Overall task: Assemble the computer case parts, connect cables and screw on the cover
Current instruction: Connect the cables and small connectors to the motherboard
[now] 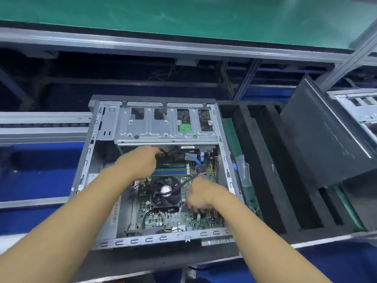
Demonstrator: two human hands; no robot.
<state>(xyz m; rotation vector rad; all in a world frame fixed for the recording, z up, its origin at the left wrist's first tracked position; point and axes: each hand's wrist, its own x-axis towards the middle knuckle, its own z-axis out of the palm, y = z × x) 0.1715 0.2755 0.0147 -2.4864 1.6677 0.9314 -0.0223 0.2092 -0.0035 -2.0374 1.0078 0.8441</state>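
Gently now: the left hand [140, 162] pinches a black cable [170, 154] in the computer case [155, 240]. The right hand [201, 194] curls beside the fan [166, 190], on what I cannot tell. Push plugs in straight.

Green-topped metal-framed bench [183, 19] behind; blue floor [36, 176] below.

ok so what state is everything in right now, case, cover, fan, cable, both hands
case, open, lying on its side, cover off
cover, off, leaning on the foam tray to the right
fan, mounted on the board, blades look still
black cable, gripped near the drive cage
left hand, grips the black cable
right hand, fingers curled down on the board right of the fan; cannot tell if it holds anything
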